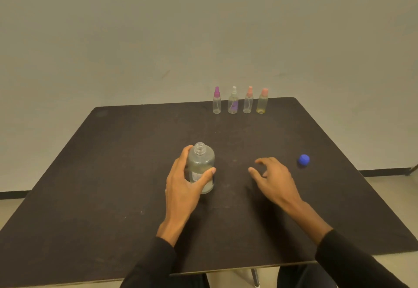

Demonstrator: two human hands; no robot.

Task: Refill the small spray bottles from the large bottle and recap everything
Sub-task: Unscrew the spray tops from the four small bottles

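Clear lg bottle [201, 168] gripped by L hand [183, 181]; R hand [274, 180] loose, empty.

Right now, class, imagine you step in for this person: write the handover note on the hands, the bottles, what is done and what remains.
Left hand grips the large bottle, upright on the table, neck open.
Right hand hovers open, holding nothing.
Blue cap lies off to the right.
Four small spray bottles stand in a row at the far edge, sprayer tops on.
Done: large bottle uncapped.
Left: unscrew sprayers, refill, recap everything.
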